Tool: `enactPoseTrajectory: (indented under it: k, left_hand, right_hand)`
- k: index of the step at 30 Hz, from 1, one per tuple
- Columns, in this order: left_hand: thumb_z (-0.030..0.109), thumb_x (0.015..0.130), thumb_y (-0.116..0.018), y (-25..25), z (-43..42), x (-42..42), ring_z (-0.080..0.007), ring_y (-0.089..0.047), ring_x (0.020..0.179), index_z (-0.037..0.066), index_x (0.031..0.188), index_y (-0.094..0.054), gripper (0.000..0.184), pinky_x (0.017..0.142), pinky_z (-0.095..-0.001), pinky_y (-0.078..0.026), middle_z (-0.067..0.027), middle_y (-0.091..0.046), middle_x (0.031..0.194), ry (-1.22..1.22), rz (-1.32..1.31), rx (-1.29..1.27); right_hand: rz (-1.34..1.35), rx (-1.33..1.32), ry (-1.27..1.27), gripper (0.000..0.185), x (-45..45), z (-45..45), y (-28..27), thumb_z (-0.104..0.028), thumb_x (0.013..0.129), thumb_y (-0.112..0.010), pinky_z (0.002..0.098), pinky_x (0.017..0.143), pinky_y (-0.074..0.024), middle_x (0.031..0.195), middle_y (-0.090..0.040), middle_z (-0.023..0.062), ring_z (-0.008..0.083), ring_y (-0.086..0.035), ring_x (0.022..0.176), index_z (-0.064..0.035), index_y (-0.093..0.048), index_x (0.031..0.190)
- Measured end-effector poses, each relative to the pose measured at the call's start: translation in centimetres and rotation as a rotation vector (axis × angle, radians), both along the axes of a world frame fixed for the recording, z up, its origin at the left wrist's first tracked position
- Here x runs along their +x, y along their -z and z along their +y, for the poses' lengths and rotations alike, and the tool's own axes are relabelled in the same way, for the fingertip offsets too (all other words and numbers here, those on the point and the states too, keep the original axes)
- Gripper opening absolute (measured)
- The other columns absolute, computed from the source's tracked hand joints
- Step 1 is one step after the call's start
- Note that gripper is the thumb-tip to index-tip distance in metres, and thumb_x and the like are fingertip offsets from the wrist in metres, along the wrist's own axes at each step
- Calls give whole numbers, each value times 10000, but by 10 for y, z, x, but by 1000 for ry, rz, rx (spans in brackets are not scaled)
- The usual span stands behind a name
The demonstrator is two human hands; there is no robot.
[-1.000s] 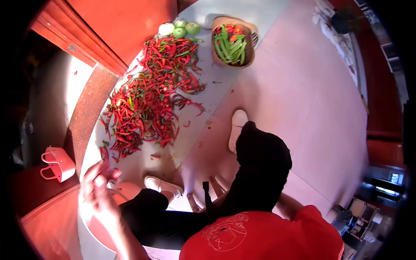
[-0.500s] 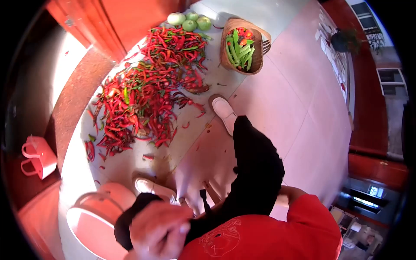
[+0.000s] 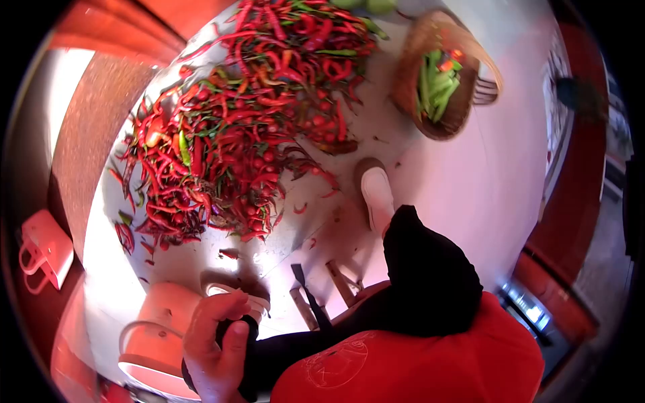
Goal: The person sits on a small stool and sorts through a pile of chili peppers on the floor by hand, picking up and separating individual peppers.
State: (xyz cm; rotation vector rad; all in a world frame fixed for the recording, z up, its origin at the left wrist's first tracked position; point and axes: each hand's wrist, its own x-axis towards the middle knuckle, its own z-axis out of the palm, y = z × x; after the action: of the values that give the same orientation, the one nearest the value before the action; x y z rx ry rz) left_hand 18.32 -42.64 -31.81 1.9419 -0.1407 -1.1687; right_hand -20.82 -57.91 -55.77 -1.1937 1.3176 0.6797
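My left hand (image 3: 215, 346) is at my black-clad knee (image 3: 250, 328). Its thumb stands apart from the curved fingers, and nothing shows between them. My right hand is out of sight beside my red shirt (image 3: 410, 366). In front of my feet a wide heap of red chili peppers (image 3: 235, 134), with some green ones mixed in, covers the floor. Beyond my white shoe (image 3: 377, 195), a brown basket (image 3: 405, 74) holds long green pods (image 3: 437, 91) and a few red and orange peppers (image 3: 451, 60).
A pink bucket (image 3: 158, 349) with a handle stands at the lower left, near my left hand. Another pink handled container (image 3: 50, 245) is at the far left. Wooden legs (image 3: 342, 282) show below me. Round green vegetables (image 3: 381, 6) lie at the top edge.
My left hand has moved up and left, its thumb now apart from the fingers. My right forearm has gone out of sight. The view has shifted, bringing the chili heap closer.
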Motion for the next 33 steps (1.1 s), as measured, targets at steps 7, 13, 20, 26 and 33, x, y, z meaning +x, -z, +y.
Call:
enactPoseTrajectory:
  k: [7,13,20,26,33]
  left_hand:
    - [312,819,-603,-14,-30,-9,-218,-572,836,-71,999,-593,423,778,-315,-444,-145,-593,925,-170,-57,67]
    - [216,818,-690,-35,-30,-61,-278,-635,903,-41,1005,-613,328,818,-322,-480,-171,-638,958,-208,-162,-84]
    - [31,730,-656,13,-50,-183,-306,-544,1087,119,1212,-549,502,897,-407,-448,-168,-558,1164,187,-528,127]
    - [167,733,-678,118,-87,-327,-388,-232,1364,314,1292,-500,605,1073,-476,-292,-136,-145,1518,1062,-288,-19]
    - [167,806,-581,111,-51,-336,-308,-343,1324,136,1023,-650,230,1073,-531,-256,-56,-497,1323,810,-582,478]
  right_hand:
    - [-6,96,-237,428,41,-81,21,-208,889,-560,339,789,-468,1067,-607,111,208,-589,908,-53,-432,1267]
    - [3,80,-442,408,16,-157,6,-214,887,-561,335,782,-463,1060,-609,108,202,-586,906,-46,-455,1243]
    - [-41,17,-543,388,-52,-239,-17,-221,884,-563,331,774,-458,1052,-611,104,195,-582,903,-39,-482,1216]
    - [-150,5,-529,372,-106,-264,-22,-227,882,-565,327,768,-453,1045,-614,101,189,-578,900,-32,-505,1193]
    - [-246,61,-548,357,-136,-275,-14,-235,879,-567,322,760,-447,1037,-616,97,182,-574,897,-25,-532,1166]
